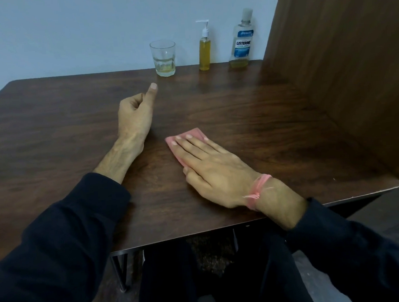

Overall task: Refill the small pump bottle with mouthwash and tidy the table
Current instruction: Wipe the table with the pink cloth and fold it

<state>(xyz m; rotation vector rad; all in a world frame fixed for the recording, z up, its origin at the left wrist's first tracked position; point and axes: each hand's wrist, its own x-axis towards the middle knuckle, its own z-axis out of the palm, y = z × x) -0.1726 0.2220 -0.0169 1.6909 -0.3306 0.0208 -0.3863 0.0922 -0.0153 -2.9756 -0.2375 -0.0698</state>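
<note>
The small pump bottle [204,50], filled with yellow liquid and topped by a white pump, stands upright at the table's far edge. To its right stands the mouthwash bottle [241,41], capped, with only a little yellow liquid at its bottom. My right hand [209,169] lies flat, fingers together, pressing a folded pink cloth [184,140] onto the table near the middle. My left hand [136,112] rests on the table to the left of the cloth, fingers curled, thumb sticking up, holding nothing.
A clear drinking glass [163,58] with a little yellowish liquid stands left of the pump bottle. The dark wooden table [274,123] meets a blue wall at the back and a wooden panel [342,60] on the right. Its near edge is just below my wrists.
</note>
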